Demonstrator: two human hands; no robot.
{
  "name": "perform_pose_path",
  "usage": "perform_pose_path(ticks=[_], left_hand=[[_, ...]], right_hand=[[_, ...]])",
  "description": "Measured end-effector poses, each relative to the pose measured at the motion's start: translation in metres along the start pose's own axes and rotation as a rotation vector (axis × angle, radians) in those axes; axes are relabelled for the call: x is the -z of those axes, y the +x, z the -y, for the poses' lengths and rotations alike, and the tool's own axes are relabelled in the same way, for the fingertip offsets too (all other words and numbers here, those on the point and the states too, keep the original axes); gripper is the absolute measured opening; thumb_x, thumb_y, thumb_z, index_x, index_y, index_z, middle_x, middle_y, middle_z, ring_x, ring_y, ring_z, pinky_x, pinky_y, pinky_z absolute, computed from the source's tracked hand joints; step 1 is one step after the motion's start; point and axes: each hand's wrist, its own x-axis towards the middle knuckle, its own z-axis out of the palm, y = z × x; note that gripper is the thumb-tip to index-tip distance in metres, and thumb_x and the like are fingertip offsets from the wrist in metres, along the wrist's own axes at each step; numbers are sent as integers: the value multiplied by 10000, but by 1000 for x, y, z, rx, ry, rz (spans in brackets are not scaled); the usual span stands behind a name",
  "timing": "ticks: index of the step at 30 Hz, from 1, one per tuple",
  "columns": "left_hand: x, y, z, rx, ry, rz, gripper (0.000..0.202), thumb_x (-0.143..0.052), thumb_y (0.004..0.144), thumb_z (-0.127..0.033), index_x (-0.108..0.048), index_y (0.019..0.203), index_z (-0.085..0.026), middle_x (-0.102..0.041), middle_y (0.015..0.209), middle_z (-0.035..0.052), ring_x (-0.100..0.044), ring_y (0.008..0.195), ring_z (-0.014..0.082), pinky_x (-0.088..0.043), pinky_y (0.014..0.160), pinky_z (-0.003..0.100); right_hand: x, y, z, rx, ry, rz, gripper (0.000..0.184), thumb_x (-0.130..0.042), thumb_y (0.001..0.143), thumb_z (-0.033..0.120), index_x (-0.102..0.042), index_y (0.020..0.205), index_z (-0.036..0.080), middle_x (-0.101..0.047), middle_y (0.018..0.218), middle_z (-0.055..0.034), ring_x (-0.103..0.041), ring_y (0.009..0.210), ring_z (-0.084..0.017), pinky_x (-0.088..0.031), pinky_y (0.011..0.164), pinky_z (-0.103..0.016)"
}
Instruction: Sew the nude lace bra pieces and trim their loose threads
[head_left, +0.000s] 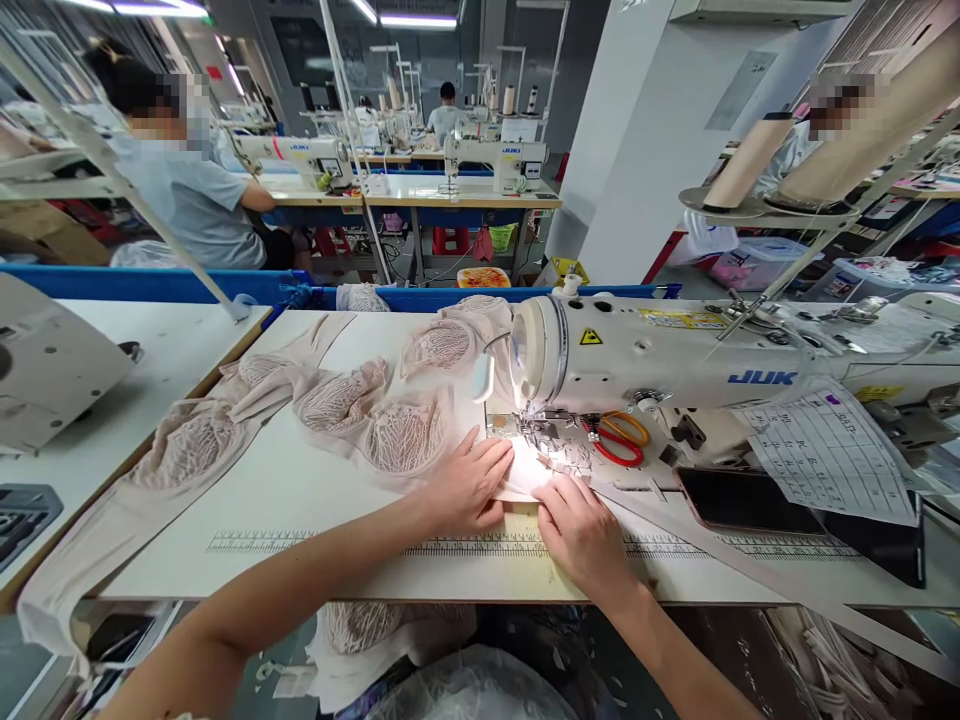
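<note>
- The right hand [581, 530] had bent fingers at the pale fabric [519, 488]; whether they pinched it, I couldn't tell.
- The pale strip [720, 553], nearer that hand, ran long and slanting toward the lower right.
- The left hand [469, 485] lay flat, fingers slightly spread, on the cloth.
- Between both hands, the fabric reached the sewing machine [652, 350].

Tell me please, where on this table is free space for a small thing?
A wide bare patch of table lies between the long lace piece, the middle lace cups and the printed ruler. A small one lies between the ruler, right forearm and pale strap. Crowded: around right hand, scissors, phone, paper.
</note>
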Motion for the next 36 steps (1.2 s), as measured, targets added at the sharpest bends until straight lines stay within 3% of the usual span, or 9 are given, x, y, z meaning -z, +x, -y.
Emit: perform_pose_path(ticks=[6,18,30,36], left_hand=[[-15,5,9,-8,57,-43,506,-440,947,-203,-435,1439,-85,-530,1451,155,-466,1353,274,-201,1207,518],[-12,19,8,-33,98,-47,431,-420,957,-200,-553,1329,-28,-572,1405,172,-522,1276,291,-269,1174,511],[-19,23,8,-13,66,-130,417,-437,940,-163,-579,1323,-81,-601,1366,167,-551,1256,286,-284,1170,512],[-14,29,19,11,74,-68,474,-432,900,-138,-560,1347,-47,-585,1394,171,-503,1313,304,-249,1180,558]], right_hand=[[-2,-7,3,26,158,-95,220,-461,944,64,-602,1028,210,-681,1076,-67,-635,963,-205,-519,814,-324],[3,-6,-3,86,116,-69,258,-465,927,26,-600,1083,181,-699,1069,-84,-633,984,-217,-543,865,-358],[1,-2,1,33,139,-45,270,-452,940,38,-623,1087,185,-704,1060,-84,-640,979,-214,-560,863,-367],[-1,10,5,10,110,-51,231,-458,948,39,-649,986,164,-703,972,-74,-607,894,-207,-541,851,-360]])
